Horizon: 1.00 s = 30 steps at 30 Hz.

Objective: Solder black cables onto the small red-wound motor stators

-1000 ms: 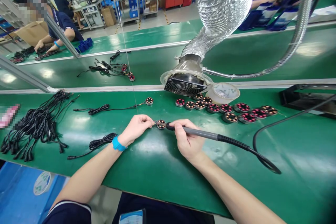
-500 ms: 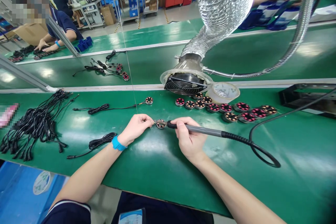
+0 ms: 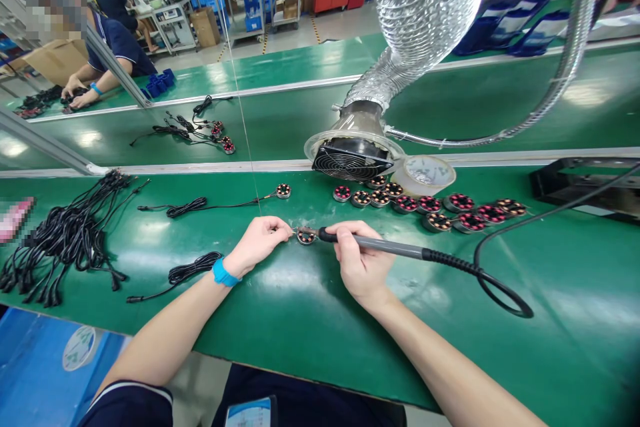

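My right hand [image 3: 364, 260] is closed around the grey and black handle of a soldering iron [image 3: 387, 246]. The iron's tip lies over the left upper part of a small round motor stator [image 3: 306, 236] with copper windings, on the green bench. Just left of that stator, my left hand [image 3: 263, 240] pinches thin wire ends, its fingertips close to the stator's edge. A bundled black cable [image 3: 193, 268] runs up to my left wrist, where it passes out of sight. Beyond my left hand lies another stator [image 3: 283, 191], joined to a black cable [image 3: 187, 207].
Several copper and red-wound stators [image 3: 429, 205] sit at right, by a white tub [image 3: 427, 175]. A fume extractor [image 3: 354, 157] hangs above. Black cables [image 3: 70, 240] pile at left. The iron's cord [image 3: 505, 300] loops right, near a black frame [image 3: 575, 183]. Co-workers sit across.
The stators and cables on the middle strip beyond the bench have shifted left. The iron's tip is slightly higher on the stator. Co-workers' hands have moved; mine hold nearly still.
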Tool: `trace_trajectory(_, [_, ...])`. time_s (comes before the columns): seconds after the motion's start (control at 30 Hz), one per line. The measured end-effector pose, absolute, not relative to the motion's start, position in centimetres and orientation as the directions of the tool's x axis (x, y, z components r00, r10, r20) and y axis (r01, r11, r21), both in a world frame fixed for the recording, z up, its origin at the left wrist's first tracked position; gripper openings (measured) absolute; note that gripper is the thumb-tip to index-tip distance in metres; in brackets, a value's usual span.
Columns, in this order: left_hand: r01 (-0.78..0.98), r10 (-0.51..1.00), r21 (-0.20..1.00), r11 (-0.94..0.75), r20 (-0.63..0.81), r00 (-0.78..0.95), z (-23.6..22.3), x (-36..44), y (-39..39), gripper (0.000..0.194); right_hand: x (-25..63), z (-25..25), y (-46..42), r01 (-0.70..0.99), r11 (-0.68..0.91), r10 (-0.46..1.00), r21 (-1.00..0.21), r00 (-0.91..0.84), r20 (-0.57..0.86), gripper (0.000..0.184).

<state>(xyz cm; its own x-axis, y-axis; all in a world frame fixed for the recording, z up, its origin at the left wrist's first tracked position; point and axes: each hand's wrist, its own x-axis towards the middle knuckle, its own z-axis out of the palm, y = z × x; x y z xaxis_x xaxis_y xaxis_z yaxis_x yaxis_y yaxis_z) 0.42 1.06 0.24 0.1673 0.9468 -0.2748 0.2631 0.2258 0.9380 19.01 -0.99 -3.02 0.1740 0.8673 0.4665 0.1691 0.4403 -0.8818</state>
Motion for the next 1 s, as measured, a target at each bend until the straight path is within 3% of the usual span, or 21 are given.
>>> trace_trajectory(0.33, [0.262, 0.951, 0.943, 0.206, -0.256, 0.174, 0.1, 0.4, 1.1, 0.013, 18.3, -1.9, -0.8, 0.321, 0.495, 0.848, -0.808, 0.024, 0.529, 0.016])
trace_trajectory(0.6, [0.29, 0.954, 0.948, 0.128, -0.197, 0.224, 0.4, 0.5, 0.6, 0.018, 17.5, -3.0, 0.2, 0.307, 0.62, 0.784, -0.722, -0.231, 0.576, 0.042])
trace_trajectory(0.87, [0.381, 0.944, 0.924, 0.033, -0.153, 0.291, 0.1, -0.1, 0.8, 0.016, 17.2, -3.4, 0.2, 0.36, 0.653, 0.756, -0.666, -0.257, 0.602, 0.041])
trace_trajectory(1.0, [0.429, 0.932, 0.902, 0.055, -0.2, 0.301, 0.3, -0.1, 0.7, 0.015, 17.4, -3.5, 0.0, 0.366, 0.638, 0.767, -0.677, -0.23, 0.599, 0.044])
